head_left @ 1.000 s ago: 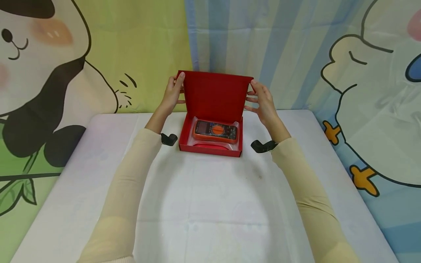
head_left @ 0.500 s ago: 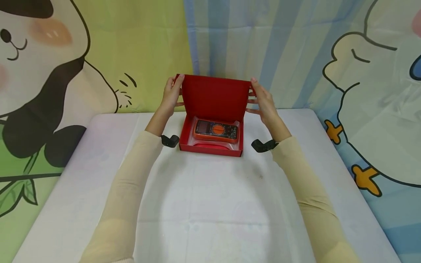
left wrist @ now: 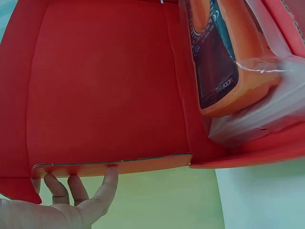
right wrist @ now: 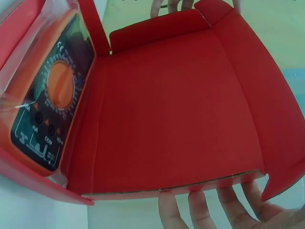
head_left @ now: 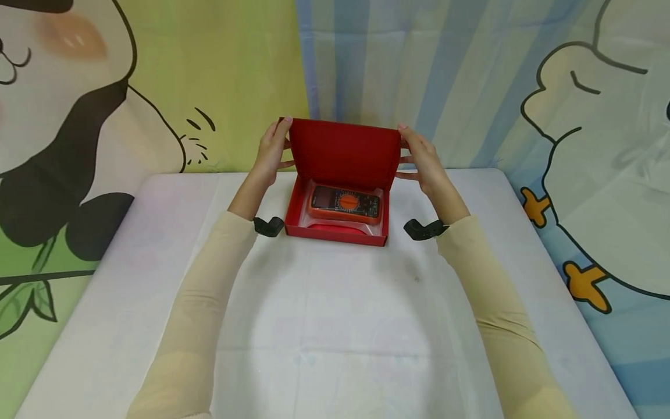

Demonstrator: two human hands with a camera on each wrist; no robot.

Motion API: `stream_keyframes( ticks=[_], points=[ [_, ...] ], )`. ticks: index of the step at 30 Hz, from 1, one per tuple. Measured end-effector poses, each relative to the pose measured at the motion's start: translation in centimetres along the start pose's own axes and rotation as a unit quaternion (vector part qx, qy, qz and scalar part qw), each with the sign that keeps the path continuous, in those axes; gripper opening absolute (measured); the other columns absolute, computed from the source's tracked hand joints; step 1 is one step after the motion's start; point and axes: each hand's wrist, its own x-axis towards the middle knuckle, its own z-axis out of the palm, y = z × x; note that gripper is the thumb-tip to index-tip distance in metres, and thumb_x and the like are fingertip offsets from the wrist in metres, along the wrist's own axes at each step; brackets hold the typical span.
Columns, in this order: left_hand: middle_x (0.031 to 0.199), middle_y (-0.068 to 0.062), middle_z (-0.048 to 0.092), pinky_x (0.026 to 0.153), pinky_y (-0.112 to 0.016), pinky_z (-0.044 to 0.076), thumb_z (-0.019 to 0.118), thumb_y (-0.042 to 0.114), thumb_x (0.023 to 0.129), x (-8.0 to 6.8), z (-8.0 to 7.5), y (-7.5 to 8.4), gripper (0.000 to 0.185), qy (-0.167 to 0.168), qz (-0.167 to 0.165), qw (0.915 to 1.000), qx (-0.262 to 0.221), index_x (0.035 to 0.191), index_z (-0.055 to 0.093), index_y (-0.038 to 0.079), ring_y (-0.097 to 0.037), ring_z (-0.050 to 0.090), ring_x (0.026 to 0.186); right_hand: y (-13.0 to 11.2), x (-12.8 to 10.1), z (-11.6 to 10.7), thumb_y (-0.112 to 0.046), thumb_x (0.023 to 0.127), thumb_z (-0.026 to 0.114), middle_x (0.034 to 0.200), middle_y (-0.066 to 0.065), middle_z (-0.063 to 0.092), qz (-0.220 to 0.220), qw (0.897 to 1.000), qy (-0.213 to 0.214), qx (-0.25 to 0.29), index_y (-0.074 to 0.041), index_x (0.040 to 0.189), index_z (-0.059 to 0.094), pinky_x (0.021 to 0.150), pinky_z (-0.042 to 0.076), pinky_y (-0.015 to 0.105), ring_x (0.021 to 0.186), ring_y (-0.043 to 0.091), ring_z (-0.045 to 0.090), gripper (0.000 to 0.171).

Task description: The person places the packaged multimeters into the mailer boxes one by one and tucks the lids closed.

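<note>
A red cardboard box [head_left: 336, 236] stands on the table with its hinged lid [head_left: 345, 152] raised. Inside lies an orange and black multimeter [head_left: 345, 205], dial facing up, in clear plastic packaging [left wrist: 267, 109]. My left hand [head_left: 271, 150] grips the lid's left upper corner, thumb on the edge. In the left wrist view, its fingers [left wrist: 106, 193] touch the lid's side flap. At the opposite corner, my right hand [head_left: 423, 158] holds the lid with its thumb on top. Several right fingers [right wrist: 198, 207] bear on the side flap in the right wrist view.
A white cloth covers the table [head_left: 324, 326]. Behind it hangs a printed curtain [head_left: 246, 81] with cartoon animals. A black wrist camera [head_left: 268, 227] sits on the left wrist, another black wrist camera [head_left: 425, 229] on the right.
Both hands have brought the lid's upper edge slightly down and toward me since a second ago. The box and multimeter stay in place, while the head view shifts a little.
</note>
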Motion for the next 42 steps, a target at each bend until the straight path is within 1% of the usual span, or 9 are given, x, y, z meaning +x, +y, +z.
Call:
stream_keyframes(
  ticks=[7, 12, 18, 22, 26, 32, 36, 40, 42],
  points=[
    [0.08, 0.002, 0.046, 0.087, -0.056, 0.051, 0.053, 0.047, 0.094, -0.7, -0.1, 0.1, 0.024, 0.016, 0.004, 0.9998, -0.013, 0.094, 0.054, 0.023, -0.012, 0.054, 0.088, 0.2, -0.6, -0.4, -0.059, 0.092, 0.051, 0.123, 0.006, 0.055, -0.021, 0.999, -0.026, 0.002, -0.012, 0.133, 0.047, 0.084, 0.056, 0.048, 0.101, 0.025, 0.058, 0.063],
    [0.079, 0.002, 0.048, 0.084, -0.053, 0.053, 0.053, 0.045, 0.095, -0.9, -0.2, 0.3, 0.022, 0.009, 0.015, 0.9996, -0.021, 0.094, 0.056, 0.023, -0.012, 0.056, 0.086, 0.3, -0.9, -0.4, -0.058, 0.093, 0.051, 0.124, 0.007, 0.055, -0.033, 0.999, -0.031, 0.007, -0.012, 0.131, 0.049, 0.084, 0.055, 0.049, 0.103, 0.027, 0.057, 0.06],
    [0.079, 0.0, 0.052, 0.086, -0.057, 0.053, 0.053, 0.041, 0.095, -0.7, -0.2, 0.1, 0.02, -0.001, 0.026, 0.999, -0.035, 0.095, 0.057, 0.021, -0.012, 0.058, 0.084, 0.4, -1.1, -0.7, -0.057, 0.093, 0.053, 0.127, 0.009, 0.054, -0.034, 0.999, -0.034, 0.016, -0.011, 0.133, 0.052, 0.087, 0.052, 0.052, 0.106, 0.028, 0.058, 0.061],
    [0.082, 0.001, 0.057, 0.087, -0.057, 0.053, 0.053, 0.039, 0.095, -1.0, -0.4, -0.4, 0.019, -0.001, 0.032, 0.9985, -0.044, 0.096, 0.057, 0.021, -0.012, 0.06, 0.083, 0.8, -1.5, -0.6, -0.054, 0.094, 0.053, 0.125, 0.009, 0.055, -0.041, 0.998, -0.041, 0.026, -0.01, 0.129, 0.055, 0.089, 0.05, 0.054, 0.104, 0.029, 0.059, 0.057],
    [0.086, 0.003, 0.062, 0.085, -0.055, 0.054, 0.053, 0.038, 0.095, -1.4, -0.7, -1.2, 0.017, 0.002, 0.039, 0.998, -0.049, 0.097, 0.058, 0.022, -0.011, 0.061, 0.085, 1.3, -1.9, -0.3, -0.051, 0.095, 0.053, 0.123, 0.009, 0.056, -0.049, 0.998, -0.038, 0.024, -0.01, 0.125, 0.057, 0.087, 0.051, 0.053, 0.1, 0.027, 0.06, 0.051],
    [0.088, 0.003, 0.063, 0.086, -0.055, 0.054, 0.053, 0.04, 0.095, -2.0, -1.2, -2.1, 0.018, 0.001, 0.056, 0.9976, -0.042, 0.095, 0.056, 0.023, -0.012, 0.061, 0.087, 1.9, -2.4, 0.0, -0.049, 0.095, 0.053, 0.118, 0.006, 0.057, -0.061, 0.997, -0.033, 0.018, -0.011, 0.121, 0.058, 0.086, 0.054, 0.051, 0.1, 0.029, 0.059, 0.046],
    [0.088, 0.003, 0.061, 0.08, -0.046, 0.058, 0.052, 0.039, 0.095, -2.4, -1.3, -2.7, 0.018, -0.003, 0.066, 0.997, -0.04, 0.092, 0.054, 0.022, -0.012, 0.059, 0.086, 2.6, -2.7, 0.1, -0.046, 0.096, 0.051, 0.122, 0.007, 0.057, -0.071, 0.997, -0.035, 0.006, -0.011, 0.121, 0.058, 0.089, 0.051, 0.053, 0.101, 0.025, 0.058, 0.043],
    [0.083, 0.003, 0.059, 0.069, -0.035, 0.058, 0.054, 0.034, 0.094, -2.7, -1.4, -3.3, 0.015, -0.004, 0.074, 0.9954, -0.06, 0.088, 0.054, 0.02, -0.011, 0.054, 0.082, 3.3, -3.0, 0.0, -0.044, 0.097, 0.05, 0.125, 0.009, 0.055, -0.082, 0.996, -0.039, 0.003, -0.011, 0.119, 0.059, 0.091, 0.049, 0.054, 0.103, 0.024, 0.058, 0.04],
    [0.08, 0.003, 0.057, 0.066, -0.032, 0.058, 0.055, 0.031, 0.093, -2.8, -1.4, -3.6, 0.013, -0.005, 0.079, 0.9941, -0.073, 0.086, 0.054, 0.02, -0.011, 0.052, 0.08, 3.6, -3.1, -0.1, -0.043, 0.097, 0.051, 0.124, 0.009, 0.055, -0.084, 0.996, -0.038, 0.008, -0.011, 0.116, 0.06, 0.092, 0.049, 0.053, 0.104, 0.025, 0.058, 0.038]
  ],
)
